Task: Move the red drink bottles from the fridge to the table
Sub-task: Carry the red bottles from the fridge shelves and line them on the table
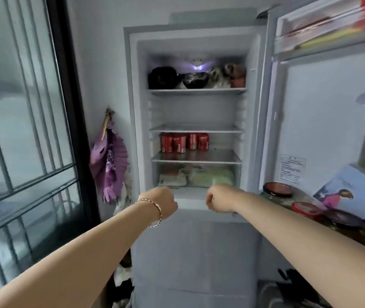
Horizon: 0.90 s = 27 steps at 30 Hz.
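Now red drink bottles upright on fridge shelf; left hand, right hand curled, empty.

1. Four red drink bottles, in one row on the lowest shelf.
2. Three glass shelves inside the one fridge.
3. One clear drawer, at 6 o'clock of the bottles.
4. Two hands: left hand at 7 o'clock of the drawer, right hand at 5 o'clock.
5. One bracelet, on the left wrist.
6. Three lidded jars at 3 o'clock of the hands: two red-lidded, one dark-lidded.
7. One purple cloth, at 9 o'clock of the bottles.
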### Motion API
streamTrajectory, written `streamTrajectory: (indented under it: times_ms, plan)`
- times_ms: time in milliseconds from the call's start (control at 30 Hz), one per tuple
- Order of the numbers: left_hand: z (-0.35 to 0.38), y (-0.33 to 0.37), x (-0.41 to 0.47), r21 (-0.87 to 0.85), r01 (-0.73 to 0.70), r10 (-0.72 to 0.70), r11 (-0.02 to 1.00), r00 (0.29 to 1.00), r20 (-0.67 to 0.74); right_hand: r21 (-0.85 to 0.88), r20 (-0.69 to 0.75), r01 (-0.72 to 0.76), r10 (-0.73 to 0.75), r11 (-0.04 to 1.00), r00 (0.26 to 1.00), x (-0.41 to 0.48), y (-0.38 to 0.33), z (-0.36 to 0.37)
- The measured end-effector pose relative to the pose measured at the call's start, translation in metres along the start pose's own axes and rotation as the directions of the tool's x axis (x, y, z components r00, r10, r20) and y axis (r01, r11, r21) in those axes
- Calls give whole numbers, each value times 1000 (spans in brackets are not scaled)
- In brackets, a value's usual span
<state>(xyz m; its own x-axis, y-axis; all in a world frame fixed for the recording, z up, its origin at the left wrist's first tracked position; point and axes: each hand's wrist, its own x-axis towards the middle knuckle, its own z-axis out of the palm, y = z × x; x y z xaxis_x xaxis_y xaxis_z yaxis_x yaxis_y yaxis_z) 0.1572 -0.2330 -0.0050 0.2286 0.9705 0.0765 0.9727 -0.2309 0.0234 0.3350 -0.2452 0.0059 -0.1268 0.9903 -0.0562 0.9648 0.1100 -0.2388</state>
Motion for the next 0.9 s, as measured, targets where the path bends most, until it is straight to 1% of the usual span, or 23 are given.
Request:
streamTrajectory:
  times_ms: [33,100,200,267,433,500,600,667,800,867,900]
  plan:
    - [-1,3,22,14,-26,25,1000,1000,1,22,-29,-9,10,1000,1000,19,7,-5]
    - [-3,6,64,-6,-44,43,999,997,-56,52,-92,-7,12,999,996,58,18,-12]
    - [-4,8,118,-5,-27,26,1000,994,-106,79,-154,3,9,997,988,113,31,-18]
    - [-3,6,166,-25,8,-11,1000,990,-138,113,-197,16,6,993,980,160,43,-22]
    - [3,-17,266,-137,71,-103,988,964,-245,154,-223,54,-18,987,975,262,58,-28]
    - [12,-31,301,-198,66,-122,978,950,-288,187,-229,91,-47,978,972,299,58,-25]
    - [28,-49,351,-280,62,-149,958,941,-305,228,-261,137,-75,964,963,349,51,-16]
    - [40,-56,381,-307,39,-142,951,937,-319,287,-287,132,-46,949,957,381,48,-11]
    - [65,-66,426,-315,3,-118,949,931,-345,494,-326,99,78,864,942,436,46,-10]
    - [75,-69,435,-317,4,-120,948,930,-348,578,-335,111,111,808,936,459,47,-15]
    - [79,-70,437,-304,-10,-109,953,921,-373,622,-340,117,132,774,931,474,47,-18]
